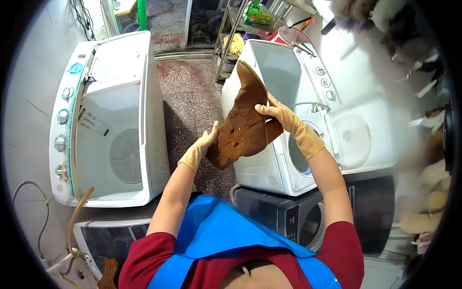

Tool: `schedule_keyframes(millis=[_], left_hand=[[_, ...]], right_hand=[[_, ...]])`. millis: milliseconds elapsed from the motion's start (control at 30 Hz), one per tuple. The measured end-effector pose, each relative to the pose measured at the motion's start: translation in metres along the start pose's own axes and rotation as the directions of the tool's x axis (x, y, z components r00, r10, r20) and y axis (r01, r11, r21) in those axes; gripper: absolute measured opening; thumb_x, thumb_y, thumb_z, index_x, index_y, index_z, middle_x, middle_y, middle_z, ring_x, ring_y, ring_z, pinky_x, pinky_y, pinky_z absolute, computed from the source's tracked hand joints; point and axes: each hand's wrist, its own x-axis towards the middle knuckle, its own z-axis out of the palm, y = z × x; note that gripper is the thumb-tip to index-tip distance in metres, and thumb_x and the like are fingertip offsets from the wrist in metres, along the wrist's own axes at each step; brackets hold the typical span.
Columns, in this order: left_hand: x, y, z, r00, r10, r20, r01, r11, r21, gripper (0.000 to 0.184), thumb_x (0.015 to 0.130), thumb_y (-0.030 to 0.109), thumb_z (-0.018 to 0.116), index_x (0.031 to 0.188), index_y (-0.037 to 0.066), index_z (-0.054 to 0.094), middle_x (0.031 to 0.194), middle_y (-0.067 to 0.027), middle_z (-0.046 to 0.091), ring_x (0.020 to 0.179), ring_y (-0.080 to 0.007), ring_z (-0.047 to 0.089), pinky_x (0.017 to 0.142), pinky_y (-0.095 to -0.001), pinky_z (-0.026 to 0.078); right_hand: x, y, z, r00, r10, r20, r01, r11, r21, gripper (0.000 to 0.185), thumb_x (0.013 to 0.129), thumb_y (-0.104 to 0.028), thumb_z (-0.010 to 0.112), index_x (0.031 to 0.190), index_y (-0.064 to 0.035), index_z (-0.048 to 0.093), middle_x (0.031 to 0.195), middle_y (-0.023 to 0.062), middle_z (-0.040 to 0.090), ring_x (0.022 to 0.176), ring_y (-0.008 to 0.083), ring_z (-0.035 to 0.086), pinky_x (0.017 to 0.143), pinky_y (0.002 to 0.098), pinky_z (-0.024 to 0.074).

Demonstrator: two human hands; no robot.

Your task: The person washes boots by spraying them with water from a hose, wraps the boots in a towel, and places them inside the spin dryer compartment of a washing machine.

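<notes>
Brown, with a suede-like look: hold the boot-shaped piece (244,127) up in the air, as here, over the gap between the left-hand washing machine (144,96) and the right-hand washing machine (255,176), partly in front of the latter. Clamp the left hand (204,143) on the lower left edge and the right hand (284,115) on the upper right edge, thumb laid over the near face, most fingers hidden behind. Probably floppy, so best borne at two well-spread points like these, with no hard pinching near the small dark marks (236,143) on the face, whether holes or studs hard to tell. Tilt slowly to bring the whole face into view, clear of the machine's edge. Grip a little more firmly if damp, though impossible to judge from this view, and beware of slipping in pale gloves (312,143).

Pose: reaching forward with both arms, right hand farther out and higher in view than the left, forearms slanting inward towards the piece, bare between glove cuffs and dark red sleeves (344,250)
</notes>
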Motion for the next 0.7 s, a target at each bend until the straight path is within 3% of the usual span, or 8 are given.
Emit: schedule_keyframes(millis=[33,67,133,267,300,600,667,700], left_hand=[[-0.001,0.007,-0.003,0.994,-0.111,0.01,0.102,0.871,-0.481,0.085,0.096,0.068,0.03,0.156,0.009,0.015,0.157,-0.0163,0.029,0.145,-0.0315,0.023,0.115,-0.0445,0.028],[-0.014,-0.001,0.011,0.981,-0.12,-0.152,0.122,0.993,0.003,0.085,0.096,0.069,0.03,0.156,0.012,0.012,0.159,-0.0138,0.023,0.147,-0.032,0.018,0.115,-0.0507,0.025],[-0.039,-0.014,0.031,0.926,0.118,-0.359,0.256,0.502,0.826,0.086,0.094,0.072,0.028,0.158,0.017,0.007,0.163,-0.0088,0.01,0.149,-0.033,0.008,0.114,-0.0632,0.019],[-0.039,0.011,0.0,0.987,-0.094,-0.134,0.159,0.749,0.643,0.072,0.092,0.057,0.058,0.145,0.012,0.041,0.149,-0.0146,0.041,0.138,-0.037,0.035,0.11,-0.0639,0.028],[-0.033,0.002,0.006,0.991,0.13,0.012,-0.095,0.658,0.747,0.071,0.085,0.049,0.071,0.14,0.01,0.048,0.137,-0.0114,0.054,0.126,-0.0311,0.05,0.105,-0.056,0.04],[-0.033,-0.032,0.095,0.904,0.13,0.407,-0.4,0.591,0.7,0.089,0.074,0.042,0.084,0.144,0.008,0.039,0.14,-0.009,0.051,0.13,-0.0273,0.047,0.112,-0.0462,0.037],[-0.045,-0.043,0.116,0.877,0.1,0.47,-0.46,0.459,0.76,0.089,0.073,0.039,0.085,0.144,0.009,0.039,0.14,-0.0079,0.05,0.13,-0.0268,0.048,0.111,-0.0463,0.039],[-0.051,-0.05,0.123,0.873,0.089,0.48,-0.459,0.485,0.744,0.08,0.077,0.031,0.083,0.142,0.007,0.041,0.139,-0.0086,0.052,0.129,-0.0263,0.049,0.109,-0.0456,0.041]], right_hand=[[0.006,0.002,-0.001,1.0,-0.011,0.016,0.011,1.0,0.015,0.081,0.088,-0.044,0.068,0.149,-0.0026,0.034,0.135,0.0134,0.053,0.123,0.0196,0.05,0.105,0.0309,0.0382],[0.011,-0.017,0.007,0.999,-0.026,0.036,0.025,0.999,0.028,0.08,0.088,-0.043,0.068,0.148,-0.0022,0.035,0.134,0.0129,0.054,0.122,0.019,0.051,0.104,0.0305,0.0382],[0.02,-0.035,0.02,0.998,0.018,0.054,-0.023,0.996,0.092,0.078,0.088,-0.042,0.068,0.148,-0.0021,0.036,0.132,0.0112,0.055,0.12,0.018,0.051,0.103,0.03,0.0389],[0.053,-0.034,0.038,0.998,0.064,0.025,-0.068,0.986,0.151,0.065,0.093,-0.034,0.065,0.145,-0.0028,0.04,0.13,0.0091,0.056,0.119,0.0181,0.053,0.103,0.0313,0.0402],[0.064,-0.033,0.047,0.992,0.068,0.104,-0.1,0.933,0.346,0.062,0.094,-0.033,0.064,0.144,-0.0029,0.042,0.13,0.01,0.056,0.12,0.0199,0.053,0.104,0.0332,0.0406],[0.07,0.046,0.097,0.954,-0.132,0.269,-0.203,0.376,0.904,0.059,0.098,-0.035,0.058,0.141,0.0009,0.043,0.14,0.0125,0.051,0.126,0.0236,0.052,0.111,0.0346,0.0402],[0.061,0.053,0.112,0.964,-0.266,-0.006,0.25,0.898,0.363,0.052,0.1,-0.032,0.054,0.141,-0.002,0.044,0.138,0.0088,0.052,0.124,0.0179,0.052,0.111,0.0289,0.0403],[0.054,0.033,0.121,0.996,-0.094,0.007,0.073,0.816,0.573,0.05,0.101,-0.031,0.053,0.141,-0.0032,0.044,0.137,0.0077,0.053,0.123,0.0157,0.053,0.109,0.0273,0.0415]])
